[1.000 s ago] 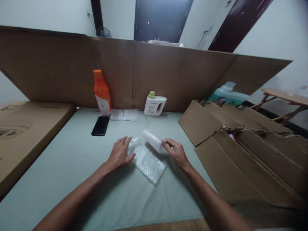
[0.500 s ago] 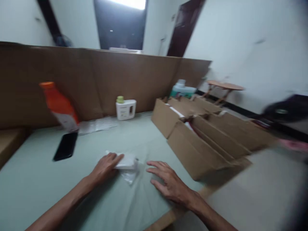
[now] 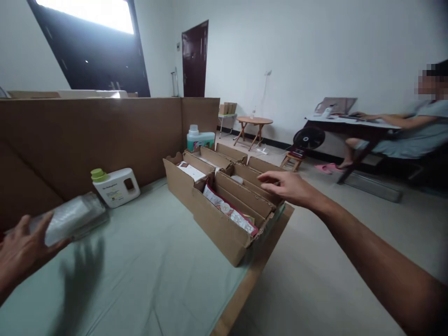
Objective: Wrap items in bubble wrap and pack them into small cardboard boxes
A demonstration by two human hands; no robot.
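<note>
My left hand (image 3: 30, 249) is at the left edge, fingers spread, beside a stack of clear plastic bags (image 3: 79, 215). It appears to hover near the stack; whether it touches the plastic cannot be made out. Fingers stretched out and nothing visible in them, my right hand (image 3: 292, 186) hangs over the right side of the divided cardboard box (image 3: 213, 228). In the box's near compartment stands a patterned packet with a red edge (image 3: 227, 210). A white card or box (image 3: 191, 171) fills another compartment, and something whitish (image 3: 238, 179) lies in one near my right hand.
A white bottle with a green cap (image 3: 117, 187) stands by the bags, and a teal bottle (image 3: 200, 139) behind the box. A cardboard wall (image 3: 115, 135) borders the table's back. Beyond are a round wooden table (image 3: 254, 120), a fan (image 3: 308, 139) and a seated person (image 3: 416, 128).
My view has swung right. My left hand has left the white packet, which I no longer see on the table, and is by the bags. My right hand has moved over the cardboard box.
</note>
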